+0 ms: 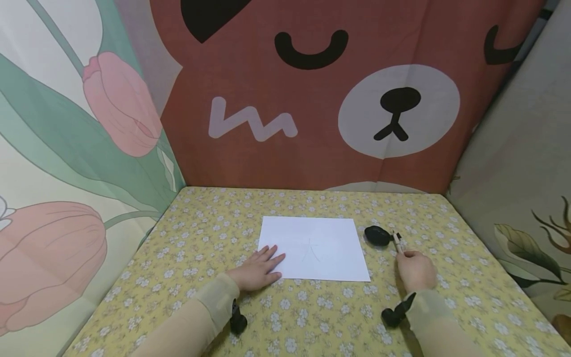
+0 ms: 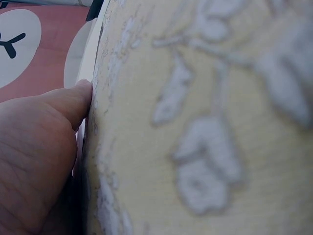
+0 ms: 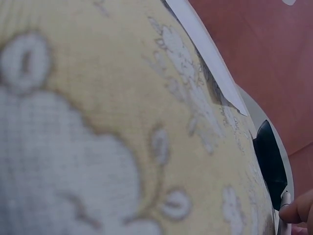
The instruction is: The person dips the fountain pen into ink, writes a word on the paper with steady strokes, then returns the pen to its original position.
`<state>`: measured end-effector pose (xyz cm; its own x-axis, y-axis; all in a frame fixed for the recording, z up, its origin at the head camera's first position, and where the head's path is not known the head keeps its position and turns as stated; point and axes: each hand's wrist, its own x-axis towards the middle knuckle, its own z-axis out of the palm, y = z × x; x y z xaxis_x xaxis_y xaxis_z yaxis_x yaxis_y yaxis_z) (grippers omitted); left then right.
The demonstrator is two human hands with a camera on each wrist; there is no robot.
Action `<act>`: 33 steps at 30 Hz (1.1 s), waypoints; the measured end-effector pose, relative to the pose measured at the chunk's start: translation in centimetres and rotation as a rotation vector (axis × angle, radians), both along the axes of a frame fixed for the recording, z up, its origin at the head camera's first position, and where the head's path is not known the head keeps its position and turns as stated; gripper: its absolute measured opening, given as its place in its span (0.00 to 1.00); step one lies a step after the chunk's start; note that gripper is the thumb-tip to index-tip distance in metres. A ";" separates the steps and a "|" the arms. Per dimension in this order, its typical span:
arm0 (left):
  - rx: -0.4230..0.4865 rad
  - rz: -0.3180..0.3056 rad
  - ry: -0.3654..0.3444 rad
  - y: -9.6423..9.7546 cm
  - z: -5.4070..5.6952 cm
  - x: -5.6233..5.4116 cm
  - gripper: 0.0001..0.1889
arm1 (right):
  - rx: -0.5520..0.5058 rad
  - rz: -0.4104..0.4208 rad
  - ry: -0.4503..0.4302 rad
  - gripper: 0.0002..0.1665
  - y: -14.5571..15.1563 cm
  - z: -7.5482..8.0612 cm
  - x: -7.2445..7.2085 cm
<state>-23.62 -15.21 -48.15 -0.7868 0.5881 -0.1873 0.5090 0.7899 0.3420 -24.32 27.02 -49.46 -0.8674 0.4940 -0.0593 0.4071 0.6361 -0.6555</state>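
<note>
A white sheet of paper [image 1: 334, 228] lies on the table, with thin faint lines drawn like a "大" character [image 1: 311, 252]. My left hand [image 1: 258, 270] rests with fingers spread on the paper's lower left part. In the left wrist view, the thumb [image 2: 73, 100] lies against the surface at the paper's edge. To the right of the sheet, my right hand [image 1: 416, 270] pinches a slim pale pen-like stick [image 1: 397, 243]. Its tip overlaps the narrow end of a black oval object [image 1: 377, 236]; in the right wrist view this dark object [image 3: 270, 159] appears just beyond the stick [image 3: 285, 201].
A yellow floral cloth [image 1: 330, 317] covers the table. Behind it stands a red-brown bear-print backdrop [image 1: 250, 163], with printed fabric panels on the left [image 1: 53, 163] and right [image 1: 526, 198]. Black wrist devices [image 1: 238, 322] hang below both sleeves.
</note>
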 end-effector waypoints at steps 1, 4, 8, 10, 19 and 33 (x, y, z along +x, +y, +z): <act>-0.002 0.000 -0.001 0.0 0.0 0.0 0.32 | -0.003 0.000 0.000 0.28 0.0 0.0 0.0; -0.004 0.003 0.000 0.0 0.1 0.0 0.32 | -0.012 -0.006 0.000 0.30 0.0 0.1 0.0; -0.008 0.006 -0.002 0.1 0.1 0.0 0.32 | -0.031 -0.018 -0.005 0.34 -0.1 0.2 0.2; -0.008 0.007 -0.008 0.2 0.1 0.1 0.32 | -0.042 -0.023 -0.006 0.36 -0.1 0.3 0.3; 0.004 0.007 -0.034 0.3 0.2 0.5 0.32 | -0.045 -0.029 -0.005 0.41 -0.1 0.1 0.5; 0.059 0.104 0.058 1.0 -0.1 -1.1 0.31 | -0.042 0.234 0.324 0.38 -1.4 3.7 2.1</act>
